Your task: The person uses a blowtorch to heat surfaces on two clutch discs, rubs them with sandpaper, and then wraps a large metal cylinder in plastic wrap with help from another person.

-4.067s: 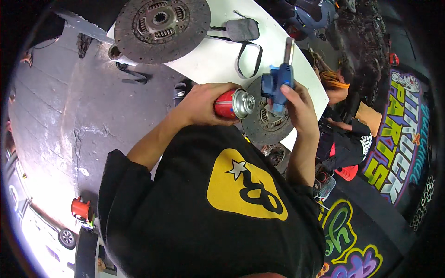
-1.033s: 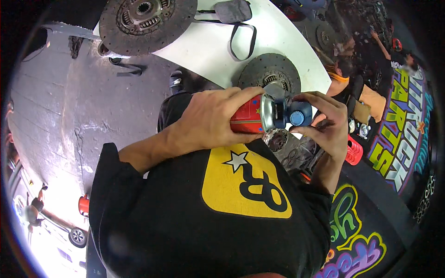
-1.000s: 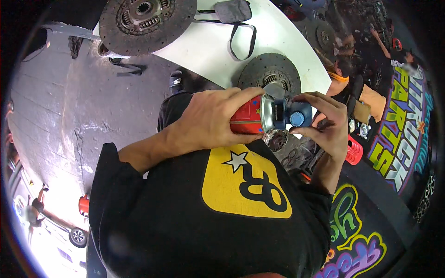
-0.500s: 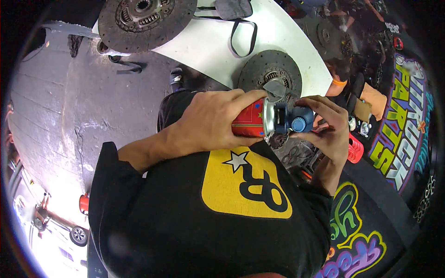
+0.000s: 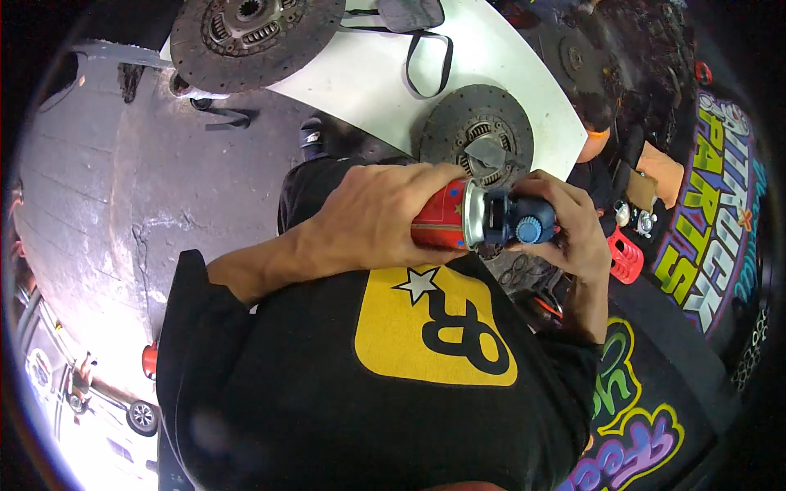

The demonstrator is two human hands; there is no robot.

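Note:
Lying on its side in front of my chest is a red gas canister point(image 5: 440, 219) with a silver collar. My left hand point(image 5: 372, 213) is wrapped round it. A dark blue torch head point(image 5: 501, 219) with a ribbed blue knob point(image 5: 530, 230) sits at the canister's collar end. My right hand point(image 5: 577, 225) grips that head from the right, fingers curled over its top and thumb underneath. Just beyond the hands, a clutch disc point(image 5: 438, 123) rests on the white panel point(image 5: 377, 82), with a small grey flat piece point(image 5: 486, 153) on its hub.
A larger clutch disc point(image 5: 192, 49) lies at the far left of the panel, and a dark pouch point(image 5: 412, 14) with a strap is at its back. To the right are an orange-tan cloth point(image 5: 661, 173), a red plastic part point(image 5: 625, 258) and a dark wall with painted lettering point(image 5: 696, 237).
My right hand has closed further round the torch head. The knob has shifted slightly right and toward me, while the canister and my left hand have barely moved.

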